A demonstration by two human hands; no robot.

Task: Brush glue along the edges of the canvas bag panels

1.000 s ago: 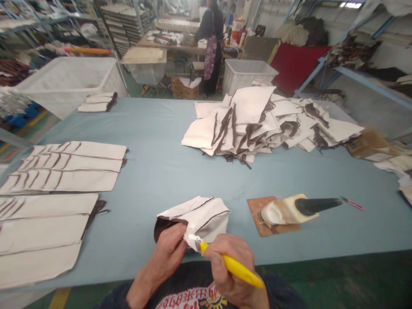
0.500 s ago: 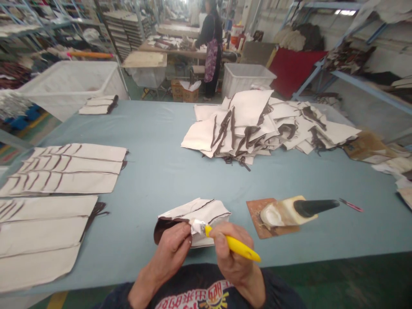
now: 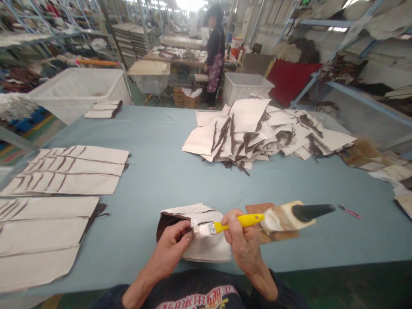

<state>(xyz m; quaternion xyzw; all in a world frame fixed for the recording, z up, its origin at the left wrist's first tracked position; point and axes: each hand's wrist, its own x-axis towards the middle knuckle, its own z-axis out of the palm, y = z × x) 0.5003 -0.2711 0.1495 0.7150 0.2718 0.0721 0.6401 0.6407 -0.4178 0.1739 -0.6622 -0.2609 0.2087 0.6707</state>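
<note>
My left hand pinches the dark folded edge of a cream fabric piece, which lies near the table's front edge. In my right hand is a yellow-handled brush, its bristles pointing left and touching the fabric beside my left fingertips. White paste coats the bristles. Right of the hands, a pale container with white paste and a black handle rests on a brown board.
A heap of cream pieces with dark strips lies at the table's far right. Stacked pieces are on the left. A small red cutter lies at the right. Beyond the table stand white bins and a person.
My right hand has moved slightly right, and the brush has swung from slanting down to the right to nearly level. The fabric's near side is opened lower, and the head view has tilted up a little.
</note>
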